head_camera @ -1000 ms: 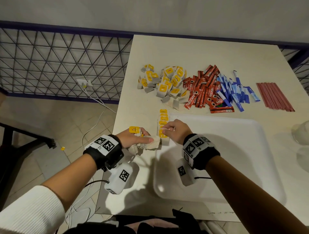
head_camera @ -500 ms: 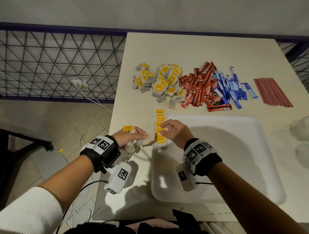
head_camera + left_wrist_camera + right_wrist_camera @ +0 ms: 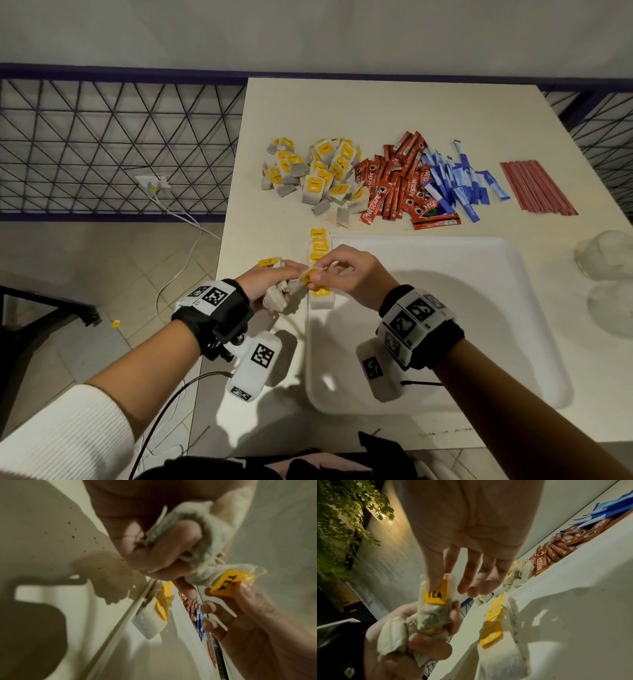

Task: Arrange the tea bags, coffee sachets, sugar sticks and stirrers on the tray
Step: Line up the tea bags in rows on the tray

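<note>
My left hand (image 3: 270, 286) grips a bunch of tea bags (image 3: 202, 540) just off the left rim of the white tray (image 3: 445, 308). My right hand (image 3: 337, 274) pinches the yellow tag end of one tea bag (image 3: 435, 595) that sticks out of that bunch. A row of tea bags with yellow tags (image 3: 319, 270) lies along the tray's left edge, partly hidden by my right hand. Behind the tray sit a heap of tea bags (image 3: 315, 173), red coffee sachets (image 3: 394, 181), blue sugar sticks (image 3: 459, 181) and red stirrers (image 3: 537, 188).
The table's left edge (image 3: 219, 267) runs close beside my left hand, with tiled floor, a cable and a wire fence (image 3: 113, 147) beyond. A clear glass object (image 3: 606, 260) stands at the table's right edge.
My right hand left the tea-bag row on the tray, moved left and took hold of a tea bag's tag in the left hand's bunch. Both hands have lifted slightly.
</note>
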`<state>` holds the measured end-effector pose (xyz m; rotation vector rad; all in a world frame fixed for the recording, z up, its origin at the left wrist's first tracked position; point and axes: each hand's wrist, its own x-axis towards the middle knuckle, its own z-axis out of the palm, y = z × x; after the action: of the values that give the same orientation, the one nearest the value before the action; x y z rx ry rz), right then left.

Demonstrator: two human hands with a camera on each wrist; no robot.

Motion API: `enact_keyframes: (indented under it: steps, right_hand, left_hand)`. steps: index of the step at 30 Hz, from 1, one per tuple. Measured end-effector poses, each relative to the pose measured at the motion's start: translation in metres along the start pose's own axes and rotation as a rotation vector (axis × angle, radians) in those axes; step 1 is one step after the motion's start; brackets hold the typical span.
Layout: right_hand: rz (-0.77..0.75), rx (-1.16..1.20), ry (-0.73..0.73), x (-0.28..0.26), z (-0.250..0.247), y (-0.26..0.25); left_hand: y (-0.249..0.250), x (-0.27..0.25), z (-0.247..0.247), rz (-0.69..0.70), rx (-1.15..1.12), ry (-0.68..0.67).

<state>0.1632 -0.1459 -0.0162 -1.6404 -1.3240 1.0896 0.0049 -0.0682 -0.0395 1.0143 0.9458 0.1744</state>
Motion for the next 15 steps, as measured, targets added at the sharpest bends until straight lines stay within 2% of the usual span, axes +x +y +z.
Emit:
enact_keyframes:
  steps: [4,7,12,15]
  right_hand:
    - [0.134,0.018,-0.080,0.000,-0.006,0.002]
    - [0.213,-0.042,-0.134,0.000,-0.009,0.005]
    - [0.395,-0.086,-0.369,0.000,-0.007,0.007]
    - [0.404,-0.247,-0.453,0.001,-0.001,0.008]
  left_hand:
    - [-0.005,0.002,-0.006,0.029,0.064,0.065]
    - [-0.005,0.002,-0.008,0.072,0.141,0.062]
    - [-0.009,0.002,-0.008,0.098,0.251,0.037]
    - [-0.012,0.005,-0.010,0.065,0.338,0.050]
